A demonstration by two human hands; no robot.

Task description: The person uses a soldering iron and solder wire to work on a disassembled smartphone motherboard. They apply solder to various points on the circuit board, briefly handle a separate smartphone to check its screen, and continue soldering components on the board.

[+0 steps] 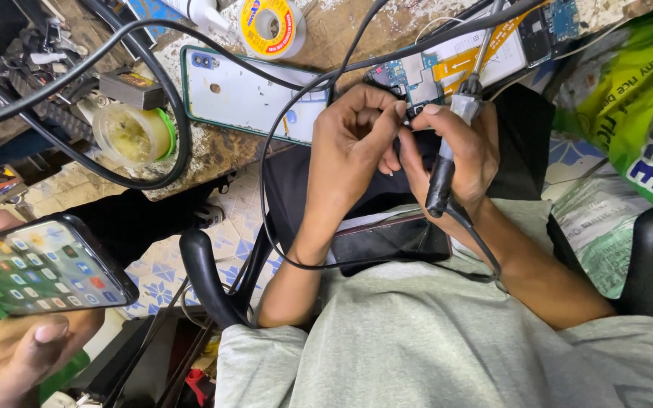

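My right hand (464, 151) grips a soldering iron (441, 177) by its black handle, with the metal end pointing up toward an opened phone's circuit board (447, 66). My left hand (351, 143) meets it fingertip to fingertip, thumb and forefinger pinched on a small dark piece (406, 115) at the board's near edge. What that piece is I cannot tell. A dark phone (391, 238) lies on my lap under both wrists. The iron's black cable (281, 227) loops around my left forearm.
On the worn bench lie a white phone back cover (251, 98), a solder spool (270, 26), a jar of yellowish flux (134, 134) and thick black cables (77, 68). Another person's hand (17, 355) holds a lit phone (43, 266) at lower left. Chair armrests (205, 279) flank me.
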